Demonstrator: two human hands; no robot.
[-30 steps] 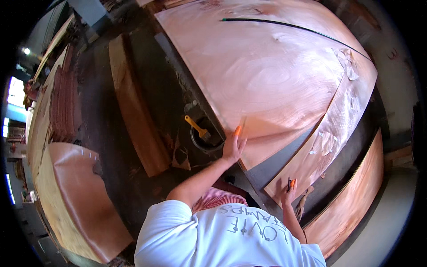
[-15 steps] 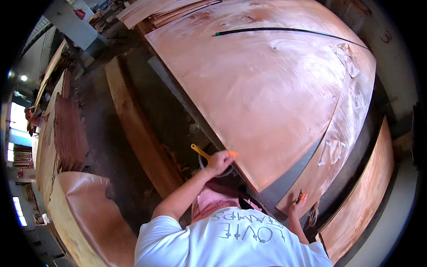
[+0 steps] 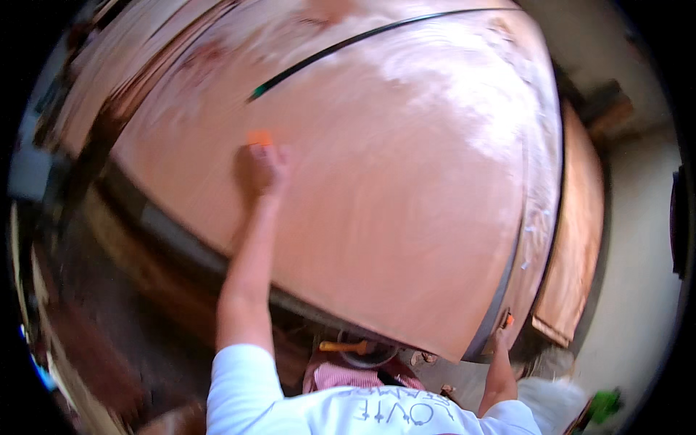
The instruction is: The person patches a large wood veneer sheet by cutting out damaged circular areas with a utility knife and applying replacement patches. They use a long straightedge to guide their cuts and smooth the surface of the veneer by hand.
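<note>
A large, pale reddish wood veneer sheet (image 3: pixel 377 210) covers the work surface in front of me. My left hand (image 3: pixel 268 172) is stretched out over its left part, blurred, with the thumb apart and bright orange at the fingertips. Beyond that hand a long dark strip with a green end (image 3: pixel 326 52) lies across the sheet, apart from the fingers. My right hand (image 3: pixel 502 335) is closed around a small dark tool (image 3: pixel 505 317) at the near right, over a narrower veneer piece (image 3: pixel 523 279). An orange patch shows on this hand too.
By my waist is a round container (image 3: pixel 370 355) with a yellow-handled tool (image 3: pixel 342 347) across it. More veneer (image 3: pixel 576 239) lies to the right, with stacked sheets (image 3: pixel 138 51) at the far left. Something green (image 3: pixel 605 406) sits at the lower right.
My left hand has moved from beside the yellow-handled tool out over the sheet toward the dark strip. My right hand still holds the small tool. The view has turned left.
</note>
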